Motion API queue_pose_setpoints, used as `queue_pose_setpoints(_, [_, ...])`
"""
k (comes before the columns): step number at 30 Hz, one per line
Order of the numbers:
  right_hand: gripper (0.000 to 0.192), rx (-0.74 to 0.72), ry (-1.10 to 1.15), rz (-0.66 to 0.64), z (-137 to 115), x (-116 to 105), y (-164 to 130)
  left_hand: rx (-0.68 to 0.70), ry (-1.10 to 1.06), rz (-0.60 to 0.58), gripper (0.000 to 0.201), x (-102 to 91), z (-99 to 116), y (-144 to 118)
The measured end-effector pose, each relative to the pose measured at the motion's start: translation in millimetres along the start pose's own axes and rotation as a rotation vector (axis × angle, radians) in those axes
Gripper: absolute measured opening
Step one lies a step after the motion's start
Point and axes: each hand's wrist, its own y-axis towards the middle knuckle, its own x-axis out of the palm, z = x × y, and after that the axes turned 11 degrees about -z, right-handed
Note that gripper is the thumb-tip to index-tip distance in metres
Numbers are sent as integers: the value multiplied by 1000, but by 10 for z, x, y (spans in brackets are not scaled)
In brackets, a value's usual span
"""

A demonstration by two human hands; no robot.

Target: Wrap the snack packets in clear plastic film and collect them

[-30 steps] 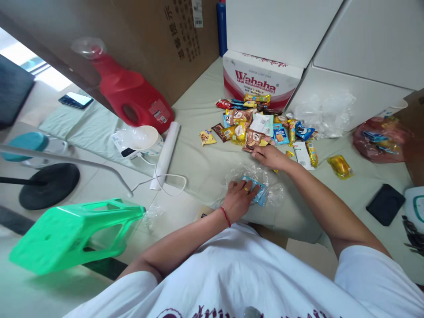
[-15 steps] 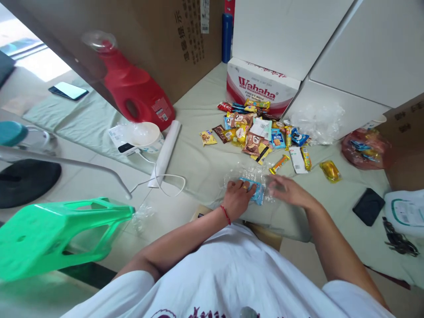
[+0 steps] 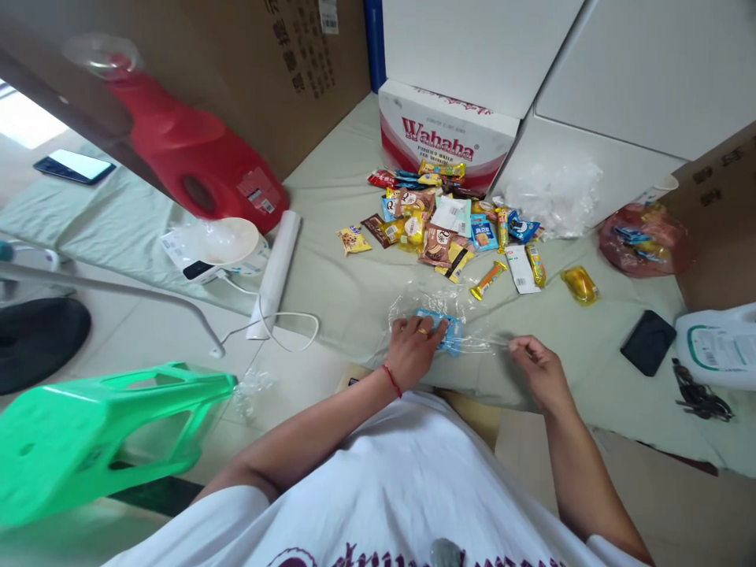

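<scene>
A clear plastic bag (image 3: 407, 298) lies on the pale green cloth close to my body, with a blue snack packet (image 3: 453, 335) in or under it; I cannot tell which. My left hand (image 3: 412, 346), with a ring and a red string bracelet, presses the packet and plastic down, fingers spread flat. To the right, my right hand (image 3: 537, 364) pinches a stretched edge of the plastic between thumb and fingers. Just beyond the bag is an orange-yellow snack bar (image 3: 488, 281). A pile of wrapped snacks (image 3: 440, 244) lies farther back.
A Wahaba-labelled carton (image 3: 446, 134) stands behind the pile. Crumpled clear plastic (image 3: 555, 197), a red bag of snacks (image 3: 646, 244) and a black wallet-like item (image 3: 648, 342) are at right. At left are a red jug (image 3: 201, 150), a white roll (image 3: 276, 272) and a green stool (image 3: 76, 433).
My right hand has moved right and down, closing on the plastic and drawing it taut. My left hand stays on the blue packet. The whole view has shifted slightly.
</scene>
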Motion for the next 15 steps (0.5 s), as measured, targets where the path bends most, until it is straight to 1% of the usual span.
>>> queue_pose_setpoints(2, [37, -57, -5, 58, -93, -6, 67, -9, 0, -9, 47, 4, -3, 1])
queue_pose_setpoints(3, [38, -105, 5, 51, -144, -1, 105, -14, -1, -10, 47, 6, -4, 1])
queue_pose_setpoints(5, [44, -217, 29, -55, -226, 32, 171, -23, -9, -13, 48, 10, -9, 1])
queue_pose_setpoints(6, [54, -257, 26, -126, -247, 59, 194, -27, -17, -14, 48, 13, -11, -1])
queue_pose_setpoints(7, [69, -270, 8, -191, -252, 91, 205, -30, -24, -16, 49, 17, -14, -3])
queue_pose_setpoints(8, [83, -255, -18, -236, -238, 121, 203, -32, -30, -16, 49, 21, -17, -6])
queue_pose_setpoints(9, [90, -217, -44, -248, -206, 142, 187, -34, -33, -14, 49, 27, -20, -9])
queue_pose_setpoints(10, [86, -165, -57, -234, -157, 149, 158, -36, -33, -11, 49, 34, -22, -13])
queue_pose_setpoints(12, [61, -56, -25, -194, -27, 93, 75, -36, -27, 1, 48, 50, -23, -18])
queue_pose_setpoints(13, [52, -8, 8, -200, 45, 26, 33, -32, -24, 11, 47, 57, -21, -18])
queue_pose_setpoints(15, [47, 74, 38, -276, 164, -167, -17, -20, -24, 35, 45, 67, -12, -14])
